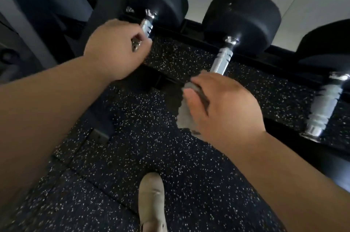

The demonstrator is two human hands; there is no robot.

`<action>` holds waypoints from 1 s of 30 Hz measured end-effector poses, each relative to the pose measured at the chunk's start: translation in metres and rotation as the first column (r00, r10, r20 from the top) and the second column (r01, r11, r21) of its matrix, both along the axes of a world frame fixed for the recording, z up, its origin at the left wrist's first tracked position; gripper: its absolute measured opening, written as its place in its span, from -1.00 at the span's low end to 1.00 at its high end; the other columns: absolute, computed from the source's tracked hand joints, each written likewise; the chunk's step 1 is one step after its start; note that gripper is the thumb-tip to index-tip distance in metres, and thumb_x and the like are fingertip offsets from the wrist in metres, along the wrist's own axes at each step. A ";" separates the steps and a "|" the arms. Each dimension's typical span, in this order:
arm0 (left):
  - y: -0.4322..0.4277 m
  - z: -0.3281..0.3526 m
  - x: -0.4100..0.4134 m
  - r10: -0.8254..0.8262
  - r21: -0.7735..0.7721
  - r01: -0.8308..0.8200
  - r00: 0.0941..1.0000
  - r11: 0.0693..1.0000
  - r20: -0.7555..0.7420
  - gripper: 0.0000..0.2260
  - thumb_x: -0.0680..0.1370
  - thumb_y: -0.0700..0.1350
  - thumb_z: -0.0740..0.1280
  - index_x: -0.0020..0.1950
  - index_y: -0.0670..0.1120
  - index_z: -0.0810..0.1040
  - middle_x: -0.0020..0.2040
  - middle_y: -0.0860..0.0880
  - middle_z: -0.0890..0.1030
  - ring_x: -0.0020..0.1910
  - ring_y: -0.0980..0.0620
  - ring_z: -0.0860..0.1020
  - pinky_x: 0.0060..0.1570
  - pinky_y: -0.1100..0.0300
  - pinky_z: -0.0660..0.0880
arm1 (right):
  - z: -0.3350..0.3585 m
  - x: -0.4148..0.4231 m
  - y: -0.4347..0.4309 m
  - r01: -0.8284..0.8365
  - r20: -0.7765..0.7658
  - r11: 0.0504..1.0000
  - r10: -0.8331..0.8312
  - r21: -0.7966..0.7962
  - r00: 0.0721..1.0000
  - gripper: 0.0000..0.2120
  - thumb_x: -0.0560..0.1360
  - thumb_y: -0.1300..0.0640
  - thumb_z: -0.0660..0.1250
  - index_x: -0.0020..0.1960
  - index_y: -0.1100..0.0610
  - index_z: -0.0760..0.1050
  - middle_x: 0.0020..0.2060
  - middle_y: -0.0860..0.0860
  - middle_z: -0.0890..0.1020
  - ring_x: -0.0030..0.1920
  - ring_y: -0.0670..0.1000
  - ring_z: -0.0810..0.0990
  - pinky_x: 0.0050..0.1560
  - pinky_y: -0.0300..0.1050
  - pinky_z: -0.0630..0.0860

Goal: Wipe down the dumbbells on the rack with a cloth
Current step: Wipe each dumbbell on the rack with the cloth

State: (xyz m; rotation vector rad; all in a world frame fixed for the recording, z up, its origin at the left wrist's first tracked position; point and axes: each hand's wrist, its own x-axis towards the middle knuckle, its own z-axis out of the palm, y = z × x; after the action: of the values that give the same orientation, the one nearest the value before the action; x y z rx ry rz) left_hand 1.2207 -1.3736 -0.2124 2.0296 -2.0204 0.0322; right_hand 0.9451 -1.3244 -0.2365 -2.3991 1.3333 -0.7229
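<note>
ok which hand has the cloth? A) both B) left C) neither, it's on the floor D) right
D: the right hand grips the grey cloth by the middle dumbbell, while the left hand holds the handle of the leftmost dumbbell.

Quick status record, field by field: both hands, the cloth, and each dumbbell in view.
left hand: grips the chrome handle of the left dumbbell
right hand: holds the grey cloth
cloth position: at the near end of the middle dumbbell handle; contact unclear
right dumbbell: on the rack, no hand on it
below: speckled floor, beige shoe
</note>
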 end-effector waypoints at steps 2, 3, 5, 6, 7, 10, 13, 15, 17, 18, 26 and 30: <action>0.004 0.002 0.004 -0.004 0.070 0.005 1.000 0.998 -0.008 -0.70 0.67 0.17 0.24 0.08 0.02 0.65 -0.11 0.05 0.54 -0.01 0.00 0.47 -0.04 0.08 0.39 | 0.002 -0.019 0.003 0.102 0.133 0.973 -0.131 0.209 0.982 -0.72 0.68 -0.10 0.18 0.16 -0.01 0.61 -0.06 -0.18 0.60 -0.10 -0.13 0.57 -0.13 -0.23 0.53; 0.005 0.004 0.005 -0.005 0.116 0.008 1.000 0.993 -0.026 -0.71 0.66 0.18 0.23 0.06 0.03 0.64 -0.11 0.07 0.54 0.00 0.02 0.45 -0.03 0.09 0.37 | 0.002 -0.024 0.005 0.171 0.170 0.942 -0.226 0.290 0.959 -0.69 0.67 -0.11 0.16 0.15 0.01 0.61 -0.08 -0.17 0.60 -0.11 -0.11 0.57 -0.15 -0.23 0.49; 0.005 0.006 0.006 -0.028 0.173 0.032 0.999 0.984 -0.024 -0.70 0.64 0.19 0.24 0.03 0.03 0.64 -0.11 0.12 0.53 0.03 0.00 0.48 -0.02 0.09 0.38 | 0.004 -0.022 0.007 0.239 0.164 0.905 -0.311 0.353 0.936 -0.62 0.68 -0.12 0.10 0.10 0.07 0.61 -0.12 -0.08 0.62 -0.12 -0.03 0.59 -0.15 -0.18 0.48; 0.005 0.006 0.005 -0.041 0.176 0.039 0.999 0.984 0.007 -0.69 0.63 0.19 0.24 0.03 0.01 0.65 -0.12 0.12 0.54 0.03 -0.03 0.50 -0.03 0.07 0.40 | 0.006 -0.015 0.007 0.237 0.137 0.919 -0.291 0.315 0.947 -0.59 0.70 -0.11 0.07 0.07 0.10 0.61 -0.12 -0.05 0.63 -0.11 -0.01 0.59 -0.13 -0.17 0.49; 0.005 0.008 0.003 -0.049 0.169 0.040 0.998 0.985 0.048 -0.66 0.62 0.21 0.22 0.02 0.00 0.66 -0.12 0.09 0.57 0.02 -0.07 0.52 -0.05 0.06 0.41 | 0.009 -0.006 0.008 0.206 0.105 0.946 -0.238 0.249 0.966 -0.56 0.72 -0.10 0.06 0.05 0.13 0.62 -0.12 -0.02 0.64 -0.09 0.00 0.60 -0.08 -0.17 0.50; 0.004 0.012 0.000 -0.051 0.170 0.033 0.993 0.985 0.105 -0.60 0.58 0.25 0.17 -0.03 -0.01 0.65 -0.14 0.02 0.65 -0.06 -0.10 0.54 -0.10 0.04 0.40 | 0.020 0.034 0.007 0.105 -0.030 0.991 -0.103 0.079 0.994 -0.63 0.72 -0.07 0.21 -0.04 0.13 0.65 -0.08 0.01 0.69 0.00 0.05 0.65 0.04 -0.05 0.56; 0.002 0.011 0.002 -0.045 0.206 0.025 0.995 0.978 0.093 -0.63 0.56 0.24 0.18 -0.09 0.00 0.63 -0.18 0.00 0.65 -0.11 -0.10 0.54 -0.15 0.04 0.44 | 0.029 0.057 0.002 0.119 -0.228 0.990 -0.100 0.072 0.969 -0.66 0.67 -0.15 0.26 0.03 0.09 0.64 -0.06 0.00 0.69 0.02 0.10 0.64 0.02 0.01 0.53; 0.001 0.011 0.006 -0.070 0.221 0.049 0.994 0.974 0.090 -0.64 0.56 0.21 0.20 -0.10 -0.03 0.63 -0.20 -0.02 0.64 -0.14 -0.12 0.54 -0.21 0.06 0.40 | 0.036 0.047 0.004 0.194 -0.284 0.965 -0.138 0.179 0.949 -0.55 0.62 -0.26 0.26 0.27 0.06 0.55 0.11 0.01 0.67 0.16 0.11 0.61 0.16 0.07 0.54; 0.001 0.012 0.007 -0.082 0.239 0.065 0.995 0.969 0.062 -0.64 0.56 0.20 0.20 -0.10 -0.03 0.63 -0.21 -0.03 0.63 -0.14 -0.12 0.54 -0.25 0.07 0.36 | 0.040 0.025 0.018 0.376 -0.308 0.851 -0.270 0.366 0.912 -0.36 0.56 -0.36 0.23 0.47 0.03 0.37 0.30 -0.03 0.56 0.33 0.08 0.49 0.35 0.12 0.48; 0.000 0.011 0.007 -0.087 0.253 0.073 0.995 0.965 0.044 -0.64 0.55 0.20 0.20 -0.11 -0.03 0.63 -0.21 -0.02 0.63 -0.14 -0.11 0.55 -0.26 0.07 0.37 | 0.041 0.017 0.028 0.445 -0.282 0.774 -0.350 0.450 0.894 -0.30 0.53 -0.38 0.24 0.50 0.04 0.32 0.34 -0.03 0.50 0.37 0.07 0.43 0.41 0.11 0.44; -0.002 0.005 0.010 -0.116 0.250 0.096 0.991 0.963 0.066 -0.66 0.56 0.20 0.21 -0.12 -0.01 0.61 -0.21 -0.02 0.62 -0.14 -0.14 0.54 -0.28 0.06 0.32 | 0.035 0.083 0.017 0.446 -0.216 0.885 -0.414 0.134 0.884 -0.72 0.64 -0.07 0.30 0.15 0.09 0.66 0.25 0.01 0.63 0.34 0.15 0.51 0.34 0.16 0.44; -0.002 0.004 0.009 -0.098 0.245 0.084 0.994 0.966 0.046 -0.65 0.55 0.21 0.19 -0.14 0.00 0.62 -0.22 -0.02 0.63 -0.16 -0.15 0.56 -0.29 0.01 0.46 | 0.027 0.089 0.014 0.253 -0.254 0.967 -0.239 0.020 0.937 -0.75 0.62 -0.04 0.34 0.04 0.11 0.68 0.21 0.02 0.66 0.27 0.16 0.57 0.33 0.09 0.40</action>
State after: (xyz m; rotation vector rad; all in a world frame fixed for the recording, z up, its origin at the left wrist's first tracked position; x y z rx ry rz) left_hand 1.2295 -1.3759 -0.2088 2.0944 -2.2486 -0.1860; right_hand 1.0343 -1.3102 -0.2093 -2.3670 1.7548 -0.4463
